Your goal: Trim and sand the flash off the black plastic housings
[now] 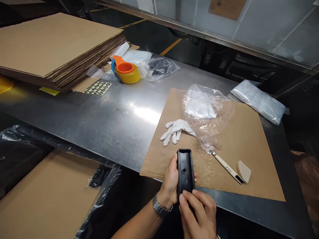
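Observation:
My left hand [170,184], with a metal watch on its wrist, is wrapped round a long black plastic part [184,162]. The part is a hollow rectangular trough with a small round hole in its floor, held at the table's front edge. The fingers of my right hand [199,209] are bent over its near end; my right thumb is hardly visible. Beyond the part lies a white glove [177,130] on a cardboard sheet [241,132]. A cream-handled knife [228,168] marked A26 rests to the right, beside a beige wedge-shaped pad [244,171].
Crumpled clear plastic bags [203,106] lie on the cardboard. A wrapped white pack [260,100] sits at the right back. On the metal table [119,122] are a tape dispenser [126,70], a sticker sheet [97,88] and stacked cardboard [59,43]. An opened box [50,196] stands lower left.

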